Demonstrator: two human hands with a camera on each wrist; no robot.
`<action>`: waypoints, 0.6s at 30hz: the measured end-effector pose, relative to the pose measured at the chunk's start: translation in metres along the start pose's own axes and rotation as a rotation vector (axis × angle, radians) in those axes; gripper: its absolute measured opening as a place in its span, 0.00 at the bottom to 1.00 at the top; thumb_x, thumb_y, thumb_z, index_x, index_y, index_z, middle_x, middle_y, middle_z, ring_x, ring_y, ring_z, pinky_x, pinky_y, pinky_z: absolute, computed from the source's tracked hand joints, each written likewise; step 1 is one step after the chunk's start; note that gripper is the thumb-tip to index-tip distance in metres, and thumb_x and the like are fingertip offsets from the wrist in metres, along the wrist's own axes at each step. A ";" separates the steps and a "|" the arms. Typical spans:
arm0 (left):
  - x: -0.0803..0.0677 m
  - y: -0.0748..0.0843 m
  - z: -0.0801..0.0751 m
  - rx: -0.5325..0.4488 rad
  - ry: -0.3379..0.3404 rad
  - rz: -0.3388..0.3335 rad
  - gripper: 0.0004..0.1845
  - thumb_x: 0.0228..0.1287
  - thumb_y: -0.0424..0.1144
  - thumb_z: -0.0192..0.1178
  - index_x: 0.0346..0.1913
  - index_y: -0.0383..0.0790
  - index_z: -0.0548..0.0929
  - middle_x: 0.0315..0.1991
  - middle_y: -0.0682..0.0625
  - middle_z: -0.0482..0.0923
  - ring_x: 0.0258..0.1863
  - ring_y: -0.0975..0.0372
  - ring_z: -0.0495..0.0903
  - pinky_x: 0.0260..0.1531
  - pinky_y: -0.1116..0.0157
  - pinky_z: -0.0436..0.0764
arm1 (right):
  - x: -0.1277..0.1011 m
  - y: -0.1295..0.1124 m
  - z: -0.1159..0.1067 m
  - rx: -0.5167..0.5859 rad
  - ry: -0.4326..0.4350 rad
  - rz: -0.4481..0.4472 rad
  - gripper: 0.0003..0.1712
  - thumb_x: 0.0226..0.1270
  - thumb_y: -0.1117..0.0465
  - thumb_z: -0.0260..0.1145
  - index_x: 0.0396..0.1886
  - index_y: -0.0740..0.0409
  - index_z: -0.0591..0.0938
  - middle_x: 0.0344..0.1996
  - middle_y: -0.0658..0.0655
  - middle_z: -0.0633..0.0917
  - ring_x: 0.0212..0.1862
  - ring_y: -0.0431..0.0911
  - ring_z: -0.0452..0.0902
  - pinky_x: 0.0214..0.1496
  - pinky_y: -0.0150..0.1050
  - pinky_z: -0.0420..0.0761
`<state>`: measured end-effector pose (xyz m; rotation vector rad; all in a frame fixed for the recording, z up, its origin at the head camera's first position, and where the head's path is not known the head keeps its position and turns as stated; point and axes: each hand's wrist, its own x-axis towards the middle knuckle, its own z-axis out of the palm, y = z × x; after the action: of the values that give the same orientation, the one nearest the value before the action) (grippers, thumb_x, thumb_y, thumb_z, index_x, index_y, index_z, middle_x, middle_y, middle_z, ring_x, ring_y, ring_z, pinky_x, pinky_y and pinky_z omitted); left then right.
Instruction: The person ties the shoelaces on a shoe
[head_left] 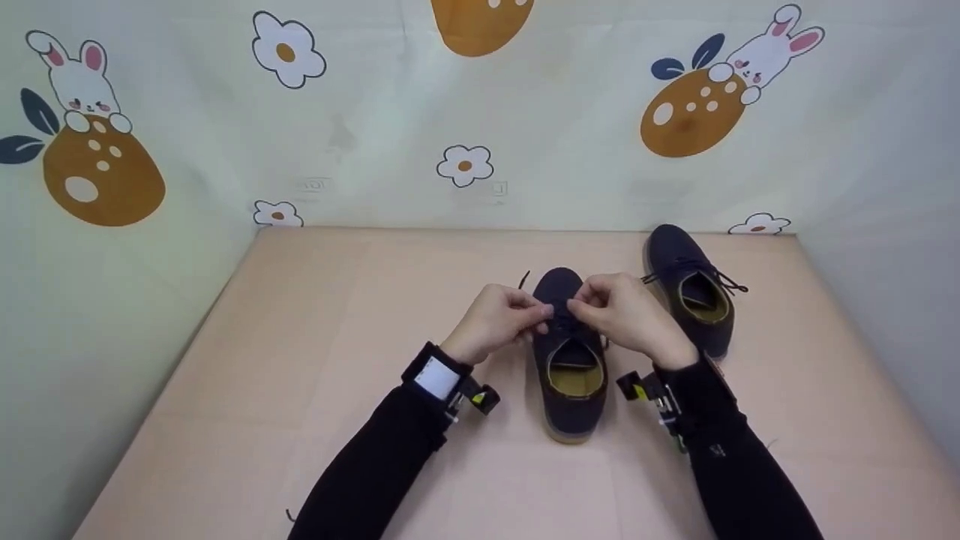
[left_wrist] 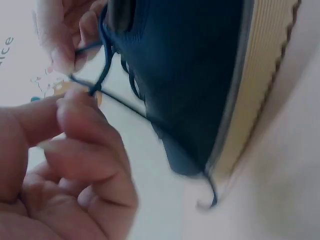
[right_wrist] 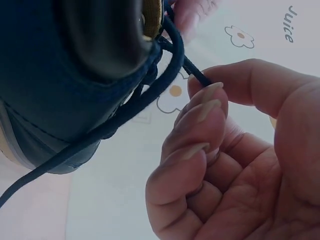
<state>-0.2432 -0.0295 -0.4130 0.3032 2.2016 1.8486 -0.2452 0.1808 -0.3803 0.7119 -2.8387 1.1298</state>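
Note:
A dark blue shoe (head_left: pixel 574 412) with a tan sole stands at mid table, its toe toward the back wall. Over its laces both hands meet. My left hand (head_left: pixel 501 319) pinches a dark shoelace (left_wrist: pixel 127 106) between thumb and forefinger, seen close in the left wrist view. On the other side my right hand (head_left: pixel 630 315) pinches another part of the lace (right_wrist: pixel 196 73) between thumb and fingertips. Lace ends hang down on both sides of the shoe. The knot area is partly hidden by the fingers in the head view.
A second dark blue shoe (head_left: pixel 712 330), its lace tied in a bow, stands at the right, near the back wall (head_left: pixel 375 150). The tabletop (head_left: pixel 315 337) is pale pink-beige. A small dark strand (head_left: pixel 290 515) lies by the left sleeve.

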 end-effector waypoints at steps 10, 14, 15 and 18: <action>-0.002 0.001 0.008 -0.058 -0.022 -0.078 0.11 0.68 0.39 0.64 0.35 0.32 0.87 0.23 0.46 0.84 0.13 0.65 0.76 0.16 0.71 0.76 | -0.001 -0.002 0.001 -0.019 0.008 -0.005 0.09 0.66 0.58 0.68 0.26 0.53 0.83 0.19 0.46 0.78 0.22 0.43 0.70 0.26 0.36 0.70; 0.000 -0.001 0.011 -0.237 0.037 -0.070 0.08 0.69 0.33 0.63 0.39 0.29 0.84 0.28 0.43 0.85 0.16 0.64 0.80 0.20 0.71 0.80 | -0.001 -0.003 0.000 -0.019 0.015 -0.008 0.09 0.67 0.58 0.68 0.26 0.53 0.83 0.18 0.46 0.77 0.21 0.42 0.70 0.24 0.35 0.69; 0.000 -0.001 0.012 -0.288 0.041 -0.062 0.07 0.68 0.32 0.62 0.40 0.28 0.83 0.30 0.41 0.85 0.18 0.63 0.81 0.22 0.70 0.81 | -0.001 -0.003 0.000 -0.019 0.017 -0.008 0.09 0.67 0.58 0.68 0.26 0.54 0.83 0.18 0.46 0.77 0.21 0.42 0.70 0.24 0.35 0.69; -0.002 0.000 0.015 -0.333 0.031 -0.040 0.06 0.67 0.30 0.63 0.40 0.28 0.83 0.32 0.40 0.86 0.18 0.63 0.81 0.24 0.70 0.82 | -0.001 -0.004 0.000 -0.017 0.018 -0.003 0.09 0.67 0.58 0.67 0.26 0.53 0.83 0.18 0.46 0.77 0.21 0.43 0.70 0.25 0.36 0.69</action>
<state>-0.2366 -0.0162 -0.4155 0.1645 1.8583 2.1651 -0.2425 0.1787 -0.3780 0.7012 -2.8285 1.1041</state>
